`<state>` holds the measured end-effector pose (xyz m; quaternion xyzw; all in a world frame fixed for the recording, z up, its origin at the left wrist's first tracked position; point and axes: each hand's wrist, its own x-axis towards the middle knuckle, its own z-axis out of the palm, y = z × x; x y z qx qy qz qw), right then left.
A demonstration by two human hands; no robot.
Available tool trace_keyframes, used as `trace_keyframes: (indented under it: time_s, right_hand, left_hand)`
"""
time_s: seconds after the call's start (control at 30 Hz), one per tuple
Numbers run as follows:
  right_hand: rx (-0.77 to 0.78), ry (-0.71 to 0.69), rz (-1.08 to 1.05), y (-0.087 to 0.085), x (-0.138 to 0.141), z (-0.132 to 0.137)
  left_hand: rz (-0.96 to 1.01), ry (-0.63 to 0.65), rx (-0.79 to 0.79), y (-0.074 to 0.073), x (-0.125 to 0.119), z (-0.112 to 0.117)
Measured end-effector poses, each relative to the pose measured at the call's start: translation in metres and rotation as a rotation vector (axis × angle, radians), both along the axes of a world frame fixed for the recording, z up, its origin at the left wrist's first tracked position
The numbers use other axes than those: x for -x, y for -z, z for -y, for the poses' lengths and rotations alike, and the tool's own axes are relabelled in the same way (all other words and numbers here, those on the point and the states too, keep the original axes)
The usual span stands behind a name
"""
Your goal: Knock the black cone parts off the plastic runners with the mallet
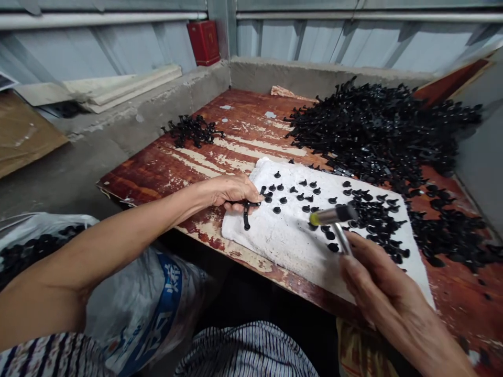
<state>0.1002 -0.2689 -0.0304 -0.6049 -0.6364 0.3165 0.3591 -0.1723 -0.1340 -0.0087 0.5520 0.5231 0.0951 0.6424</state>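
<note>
Striped clothing [247, 352] shows below my left hand [236, 191], which pinches black strips [246, 217] over white cloth [275, 243]; right hand [387, 285] grips a hammer [332, 216]. Apparently I'm positioning strips; next needs an accurate tap.

Markings: one printed sack, lower left; one red box, far corner.
White sack [192, 293]: blue band [156, 324] bearing large white Chinese characters, set aslant; the uppermost reads as 烯, those below distorted by folds and not legible with certainty. Beside the band, on the white ground, a short run of blue Latin capitals, partly readable, apparently including "EN", next to a small orange-red printed mark [113, 345]. Red box [203, 43]: small yellowish mark on the front, too small to read. Other lettering: none legible.
</note>
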Motion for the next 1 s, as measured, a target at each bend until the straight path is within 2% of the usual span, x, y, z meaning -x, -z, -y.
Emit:
trace_keyframes:
  time_s: [0.1,0.17,0.3,0.37,0.47,0.53,0.63,0.73,0.83,0.9,1.0]
  right_hand:
    - [-0.285,-0.201,0.234,-0.005,0.017,-0.018]
    - [-0.411,-0.289,0.316,-0.011,0.027,-0.03]
    - [-0.589,-0.312,0.398,-0.023,0.04,-0.048]
    - [-0.569,-0.326,0.457,-0.022,0.043,-0.055]
    - [-0.469,-0.42,0.538,-0.021,0.045,-0.064]
    - [-0.441,-0.444,0.514,-0.025,0.046,-0.065]
    - [-0.509,-0.354,0.418,-0.034,0.047,-0.061]
    - [-0.559,-0.305,0.451,-0.031,0.049,-0.06]
    - [-0.476,-0.486,0.567,-0.024,0.049,-0.063]
    - [-0.459,-0.446,0.514,-0.024,0.049,-0.064]
    - [-0.496,-0.275,0.408,-0.03,0.05,-0.061]
  left_hand:
    - [-0.042,0.024,-0.011,-0.007,-0.002,-0.004]
    - [-0.098,0.048,-0.03,-0.011,-0.004,-0.005]
    - [-0.123,0.118,-0.026,-0.015,-0.004,-0.008]
    - [-0.105,0.113,-0.019,-0.013,-0.002,-0.01]
    - [-0.088,0.092,0.002,-0.007,0.001,-0.014]
    - [-0.073,0.109,0.013,-0.006,0.002,-0.015]
    - [-0.056,0.132,0.012,-0.007,0.002,-0.015]
    - [-0.058,0.127,0.019,-0.008,0.002,-0.013]
    - [-0.066,0.134,0.034,-0.008,0.001,-0.013]
    - [-0.069,0.143,0.038,-0.009,0.0,-0.013]
    - [-0.095,0.132,0.025,-0.01,0.0,-0.012]
